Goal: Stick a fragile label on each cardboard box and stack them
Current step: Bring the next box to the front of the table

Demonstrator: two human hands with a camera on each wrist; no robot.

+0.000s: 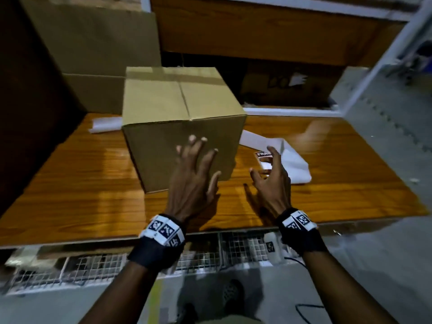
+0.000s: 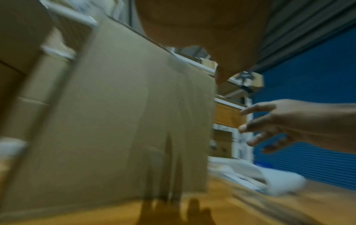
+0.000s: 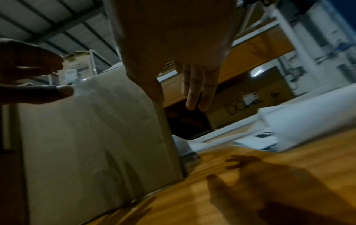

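A closed cardboard box stands on the wooden table, one corner toward me. My left hand hovers with fingers spread in front of the box's near right face, holding nothing. My right hand is open with fingers spread, above the table just right of the box. Beyond its fingers lies a fragile label on white backing paper, partly hidden by the hand.
More white paper lies left of the box. Large flat cardboard sheets lean behind it. A shelf with another box runs at the back right. A wire grid sits below the table's front edge.
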